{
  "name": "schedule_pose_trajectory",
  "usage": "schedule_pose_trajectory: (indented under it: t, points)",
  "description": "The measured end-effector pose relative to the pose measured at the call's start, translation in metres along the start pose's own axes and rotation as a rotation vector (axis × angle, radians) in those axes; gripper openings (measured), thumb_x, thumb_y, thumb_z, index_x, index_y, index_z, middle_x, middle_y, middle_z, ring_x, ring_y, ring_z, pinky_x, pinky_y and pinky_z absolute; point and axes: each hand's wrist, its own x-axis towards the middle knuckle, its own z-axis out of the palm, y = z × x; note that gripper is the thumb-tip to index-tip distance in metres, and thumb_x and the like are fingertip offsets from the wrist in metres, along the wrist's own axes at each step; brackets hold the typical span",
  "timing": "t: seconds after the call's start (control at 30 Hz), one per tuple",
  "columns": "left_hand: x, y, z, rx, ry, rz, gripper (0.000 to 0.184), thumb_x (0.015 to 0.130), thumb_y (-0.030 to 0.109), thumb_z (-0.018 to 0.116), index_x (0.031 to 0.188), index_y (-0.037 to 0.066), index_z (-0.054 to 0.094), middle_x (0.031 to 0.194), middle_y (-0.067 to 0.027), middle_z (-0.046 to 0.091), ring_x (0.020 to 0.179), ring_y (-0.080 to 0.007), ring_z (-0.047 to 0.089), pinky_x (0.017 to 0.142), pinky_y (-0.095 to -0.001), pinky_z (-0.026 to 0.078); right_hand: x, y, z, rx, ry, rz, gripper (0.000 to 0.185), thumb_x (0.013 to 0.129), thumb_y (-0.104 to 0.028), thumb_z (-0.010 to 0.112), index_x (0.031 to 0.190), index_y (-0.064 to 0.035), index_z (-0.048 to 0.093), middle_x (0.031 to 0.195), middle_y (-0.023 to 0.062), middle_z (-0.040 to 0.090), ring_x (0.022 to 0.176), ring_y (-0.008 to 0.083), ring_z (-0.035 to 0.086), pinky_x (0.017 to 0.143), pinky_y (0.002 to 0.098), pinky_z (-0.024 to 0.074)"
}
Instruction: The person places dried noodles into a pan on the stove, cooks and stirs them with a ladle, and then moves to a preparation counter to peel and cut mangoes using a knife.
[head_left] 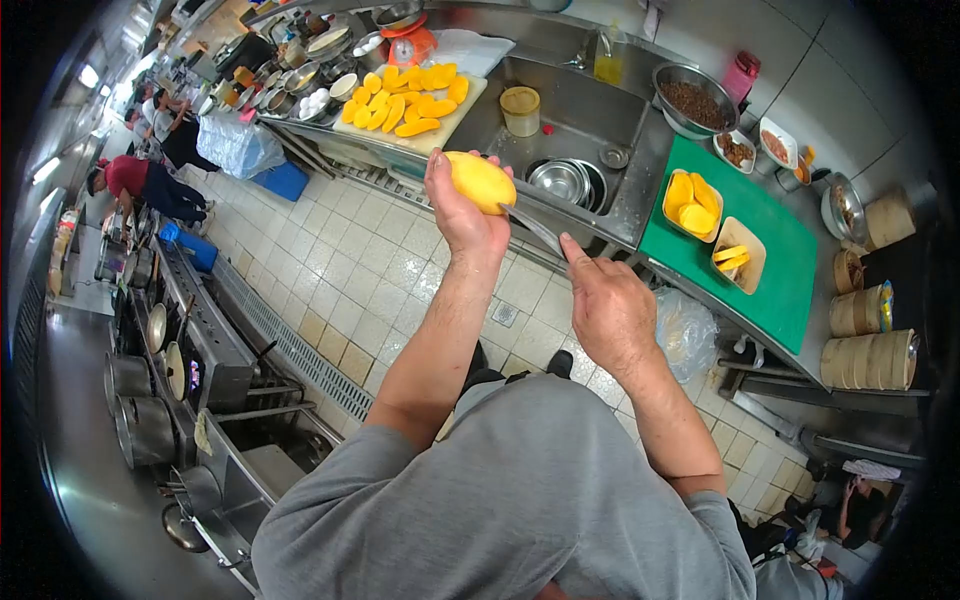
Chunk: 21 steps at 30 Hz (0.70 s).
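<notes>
My left hand (467, 215) is wrapped round a yellow peeled mango (481, 183) and holds it up in front of the sink. In my right hand (612, 308) is a knife (535, 228), its tip touching the lower right end of the mango. Several yellow-orange mango pieces (410, 98) lie on a pale cutting board (460, 128) left of the sink. On the green board (780, 270) at the right stand two trays, one (692, 205) with larger mango pieces, the other (740, 254) with a few slices.
The steel sink (575, 105) contains a tub (520, 111) and metal bowls (560, 182). Bamboo steamers (868, 360) stand at the right. A stove (205, 350) with pots lies to the left. A person in red (130, 180) bends over at the far left, with others beyond.
</notes>
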Motion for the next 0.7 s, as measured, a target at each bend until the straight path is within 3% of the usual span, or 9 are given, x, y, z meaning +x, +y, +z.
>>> schedule_pose_trajectory:
  t: [0.53,0.7]
  points:
    - [-0.008,0.011,0.02,0.146,-0.013,0.208,0.056,0.097,0.043,0.054,0.141,0.019,0.03,0.116,-0.0123,0.049,0.096,-0.0277,0.056,0.081,-0.0496,0.051,0.009,-0.009,0.004,-0.071,-0.036,0.023,0.047,0.083,-0.006,0.059,0.129,-0.0156,0.065,0.078,0.01,0.063,0.077,0.0274,0.066,0.068,0.0395,0.0549]
    - [-0.009,0.014,0.021,0.121,-0.005,0.16,0.054,0.097,0.044,0.053,0.14,0.019,0.032,0.116,-0.0122,0.049,0.094,-0.0285,0.057,0.081,-0.0502,0.051,0.012,0.009,0.013,-0.064,0.018,0.009,0.048,0.084,-0.006,0.059,0.131,-0.0163,0.064,0.081,0.0102,0.065,0.078,0.0266,0.067,0.068,0.0393,0.0553]
